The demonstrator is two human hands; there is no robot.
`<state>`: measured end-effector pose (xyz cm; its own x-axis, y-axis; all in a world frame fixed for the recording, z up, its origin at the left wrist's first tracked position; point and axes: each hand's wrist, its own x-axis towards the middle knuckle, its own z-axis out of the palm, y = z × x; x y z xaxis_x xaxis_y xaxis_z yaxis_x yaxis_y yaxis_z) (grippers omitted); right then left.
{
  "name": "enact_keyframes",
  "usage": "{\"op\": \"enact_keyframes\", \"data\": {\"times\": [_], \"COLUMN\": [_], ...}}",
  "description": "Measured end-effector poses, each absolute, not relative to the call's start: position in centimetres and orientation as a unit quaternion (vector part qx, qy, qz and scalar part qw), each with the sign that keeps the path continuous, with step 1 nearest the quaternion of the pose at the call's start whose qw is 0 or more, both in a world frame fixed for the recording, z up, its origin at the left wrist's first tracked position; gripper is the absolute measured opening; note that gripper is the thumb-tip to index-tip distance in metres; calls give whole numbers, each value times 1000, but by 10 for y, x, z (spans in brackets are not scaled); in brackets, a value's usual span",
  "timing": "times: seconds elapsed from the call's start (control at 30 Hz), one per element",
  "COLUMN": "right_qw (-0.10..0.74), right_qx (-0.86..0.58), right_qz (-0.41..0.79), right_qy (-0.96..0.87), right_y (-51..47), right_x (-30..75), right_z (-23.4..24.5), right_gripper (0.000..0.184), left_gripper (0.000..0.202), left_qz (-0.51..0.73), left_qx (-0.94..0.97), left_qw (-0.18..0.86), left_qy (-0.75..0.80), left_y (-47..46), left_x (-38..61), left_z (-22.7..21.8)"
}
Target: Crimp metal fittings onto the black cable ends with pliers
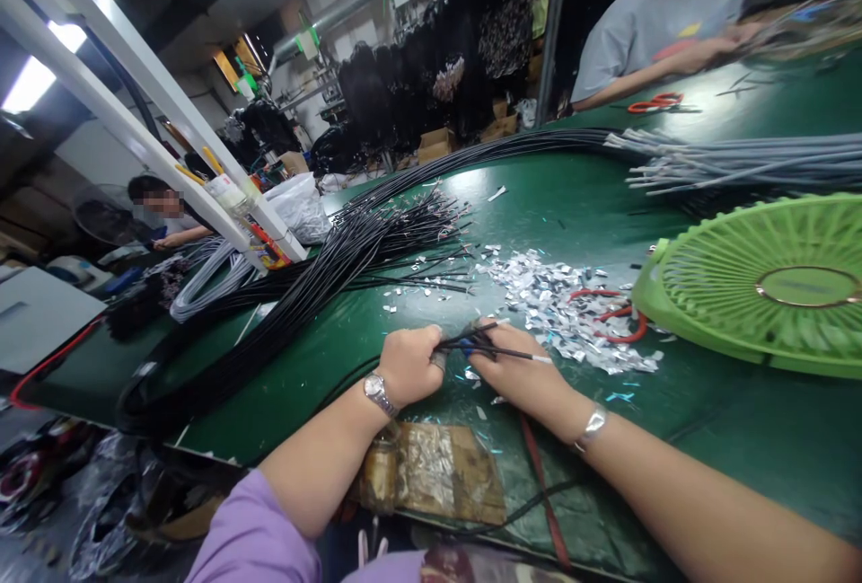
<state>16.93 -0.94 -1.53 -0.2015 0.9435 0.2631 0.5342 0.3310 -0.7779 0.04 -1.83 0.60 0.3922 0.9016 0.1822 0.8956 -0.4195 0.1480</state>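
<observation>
My left hand (412, 366) is closed around a few thin black cables (464, 340) above the green table. Close beside it, my right hand (515, 367) has its fingers curled around the same cables near their ends. One cable end, with a pale tip, points right across the back of my right hand. Something blue shows at my right fingers; its kind is hidden. Behind my hands lies a big bundle of black cables (323, 273), its stripped ends fanned out. Silvery foil scraps (552, 295) are heaped beyond my right hand.
A green fan (760, 287) stands at right, with red-handled scissors (623, 318) among the scraps beside it. Grey cables (741, 161) lie behind. A taped cardboard piece (448, 473) is at the near edge. White posts (181, 107) rise at left. Two other people sit across the table.
</observation>
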Motion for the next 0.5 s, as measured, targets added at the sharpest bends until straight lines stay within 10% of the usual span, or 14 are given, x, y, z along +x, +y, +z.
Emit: {"op": "enact_keyframes", "data": {"times": [0.13, 0.3, 0.5], "right_qw": [411, 456, 406], "right_qx": [-462, -288, -246], "right_qz": [481, 736, 790], "right_qy": [-622, -409, -388], "right_y": [-3, -9, -10], "right_x": [172, 169, 173], "right_z": [-14, -16, -16], "right_gripper": [11, 31, 33], "left_gripper": [16, 29, 53], "left_qz": [165, 282, 248], "left_qx": [832, 715, 617], "left_qw": [62, 424, 602], "left_qy": [525, 480, 441], "left_y": [-18, -11, -2], "left_x": [0, -5, -8], "left_z": [6, 6, 3]}}
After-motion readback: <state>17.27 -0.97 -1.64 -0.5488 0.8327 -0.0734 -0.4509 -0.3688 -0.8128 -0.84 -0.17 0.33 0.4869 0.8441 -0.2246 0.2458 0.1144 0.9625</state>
